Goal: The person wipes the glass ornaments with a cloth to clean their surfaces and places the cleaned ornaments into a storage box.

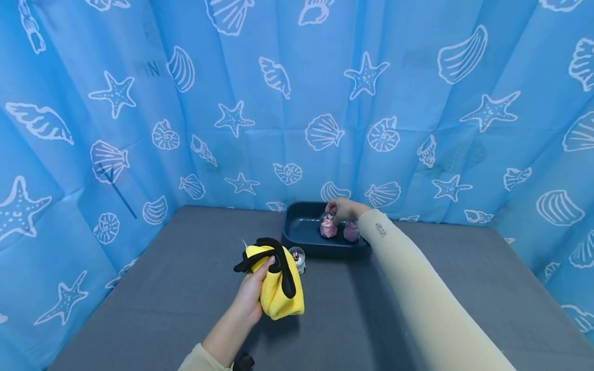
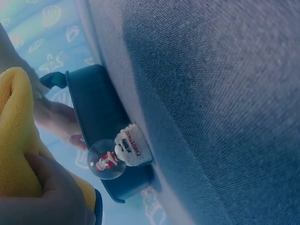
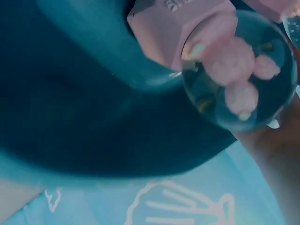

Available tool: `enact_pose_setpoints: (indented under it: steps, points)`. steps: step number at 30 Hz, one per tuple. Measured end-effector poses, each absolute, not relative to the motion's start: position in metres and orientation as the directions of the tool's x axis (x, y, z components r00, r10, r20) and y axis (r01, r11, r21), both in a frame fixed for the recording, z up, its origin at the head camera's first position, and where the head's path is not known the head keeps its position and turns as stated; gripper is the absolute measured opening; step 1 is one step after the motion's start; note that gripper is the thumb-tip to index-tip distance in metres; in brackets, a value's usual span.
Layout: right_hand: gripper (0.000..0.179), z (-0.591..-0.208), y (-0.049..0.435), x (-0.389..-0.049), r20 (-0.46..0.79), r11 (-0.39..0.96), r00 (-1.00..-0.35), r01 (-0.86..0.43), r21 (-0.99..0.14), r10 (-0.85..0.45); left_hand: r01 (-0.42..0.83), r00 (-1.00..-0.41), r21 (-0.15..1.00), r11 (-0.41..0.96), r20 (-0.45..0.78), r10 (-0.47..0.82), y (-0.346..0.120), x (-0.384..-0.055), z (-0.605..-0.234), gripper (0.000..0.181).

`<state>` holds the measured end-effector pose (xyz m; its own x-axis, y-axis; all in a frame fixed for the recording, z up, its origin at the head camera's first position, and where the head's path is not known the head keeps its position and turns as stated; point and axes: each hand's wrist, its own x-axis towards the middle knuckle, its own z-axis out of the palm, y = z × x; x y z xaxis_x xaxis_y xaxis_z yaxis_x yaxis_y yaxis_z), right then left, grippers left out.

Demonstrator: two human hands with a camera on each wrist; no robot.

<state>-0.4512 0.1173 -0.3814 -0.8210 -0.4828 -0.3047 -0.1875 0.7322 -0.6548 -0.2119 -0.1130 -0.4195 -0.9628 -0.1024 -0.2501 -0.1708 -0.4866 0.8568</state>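
Note:
My left hand [image 1: 251, 294] grips a bunched yellow cloth with black trim [image 1: 284, 296], held above the table. At the far side, my right hand [image 1: 344, 209] reaches into a dark blue tray [image 1: 325, 251], with its fingers at the clear ball of a pink snow globe [image 1: 328, 229]. The right wrist view shows that ball [image 3: 239, 70] close up, pink round shapes inside, over a faceted pink base. Beside it in the tray stands a second pinkish snow globe [image 1: 351, 233], partly behind the right arm. A Santa snow globe [image 2: 133, 145] on a white base stands on the table before the tray.
The grey table [image 1: 185, 288] reaches back to a blue curtain [image 1: 287, 103] printed with white shells and starfish. The tray stands near the table's back edge. My right sleeve [image 1: 417, 288] crosses over the table's right part.

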Motion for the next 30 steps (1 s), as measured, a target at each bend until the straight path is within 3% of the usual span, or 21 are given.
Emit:
enact_pose_setpoints:
  steps: [10, 30]
  points:
    - [0.041, -0.378, 0.1284, -0.449, -0.36, 0.767, -0.815, -0.151, -0.624, -0.454, -0.167, -0.965, 0.849, -0.501, -0.246, -0.094, -0.1118, -0.2105, -0.418, 0.048]
    - [0.053, -0.3758, 0.1227, -0.4451, -0.332, 0.784, -0.803, -0.248, -0.569, -0.495, -0.179, -0.957, 0.85, -0.496, -0.267, -0.113, -0.1116, -0.2108, -0.4188, 0.046]
